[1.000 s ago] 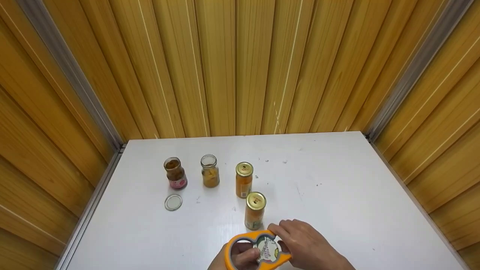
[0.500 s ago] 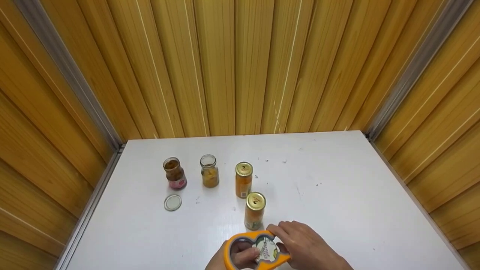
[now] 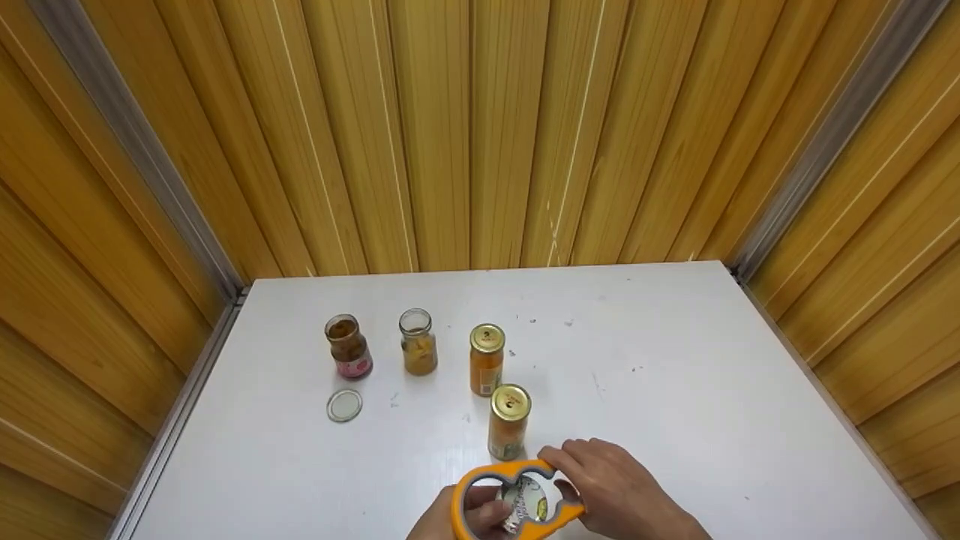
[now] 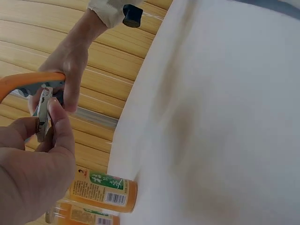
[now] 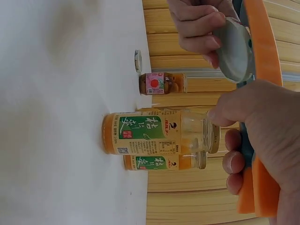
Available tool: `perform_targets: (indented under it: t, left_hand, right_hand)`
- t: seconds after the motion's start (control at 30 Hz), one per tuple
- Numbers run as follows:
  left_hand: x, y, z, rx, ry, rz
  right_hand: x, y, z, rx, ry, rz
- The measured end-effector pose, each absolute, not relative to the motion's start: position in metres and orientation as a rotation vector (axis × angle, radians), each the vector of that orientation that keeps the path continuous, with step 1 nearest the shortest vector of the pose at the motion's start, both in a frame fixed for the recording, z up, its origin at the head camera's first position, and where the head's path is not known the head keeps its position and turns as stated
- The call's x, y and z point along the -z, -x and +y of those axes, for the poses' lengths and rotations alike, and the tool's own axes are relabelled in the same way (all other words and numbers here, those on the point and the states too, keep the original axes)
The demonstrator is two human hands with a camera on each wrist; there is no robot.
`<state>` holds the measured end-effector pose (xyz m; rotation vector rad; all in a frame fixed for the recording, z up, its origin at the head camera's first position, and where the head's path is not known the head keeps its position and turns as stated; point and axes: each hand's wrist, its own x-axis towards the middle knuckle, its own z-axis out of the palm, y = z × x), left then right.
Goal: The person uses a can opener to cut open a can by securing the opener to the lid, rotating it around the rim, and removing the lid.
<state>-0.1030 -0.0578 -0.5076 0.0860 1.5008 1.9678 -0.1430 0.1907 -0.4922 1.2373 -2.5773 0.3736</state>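
Note:
My right hand (image 3: 613, 486) grips an orange jar opener (image 3: 507, 470) with a grey lining, low in the head view. Beneath its ring my left hand (image 3: 438, 517) pinches a round jar lid (image 3: 533, 498) with a printed top, which shows through the opening. The left wrist view shows the lid (image 4: 43, 112) edge-on between thumb and fingers, right at the opener. Its pale underside faces the camera in the right wrist view. Just beyond the hands stands an orange-filled jar (image 3: 508, 431) with a gold lid, upright on the white table (image 3: 675, 420).
Another gold-lidded jar (image 3: 487, 367) stands behind the first. Farther left are a lidless jar of yellowish contents (image 3: 419, 354) and a lidless dark jar (image 3: 349, 349) with a pink label. A loose lid (image 3: 344, 405) lies in front of the dark one. Wood-panelled walls (image 3: 495, 135) surround the table.
The lid in my left hand has shifted slightly left and tilted beneath the opener, opening a gap on its right. My right hand and the opener have barely moved. The jars stand as before.

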Motion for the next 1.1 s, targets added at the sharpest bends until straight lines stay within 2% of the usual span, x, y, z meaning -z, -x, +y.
perform_targets:
  t: [0.3,0.57,0.67,0.83,1.1]
  left_hand:
    - [0.517,0.116,-0.069,-1.837,-0.001,1.771]
    - [0.516,0.135,-0.1,-1.786,0.073,2.02]
    - [0.512,0.14,-0.113,-1.735,-0.012,2.291]
    - [0.505,0.153,-0.129,-1.423,0.015,2.825]
    - [0.509,0.171,-0.143,-1.175,-0.042,3.218]
  right_hand:
    - [0.493,0.141,0.193,-0.392,-1.22,-2.611]
    - [0.492,0.142,0.192,-0.409,-1.203,-2.658]
    - [0.492,0.142,0.192,-0.4,-1.206,-2.662]
    - [0.493,0.142,0.192,-0.421,-1.205,-2.661]
    - [0.497,0.143,0.195,-0.433,-1.225,-2.62]
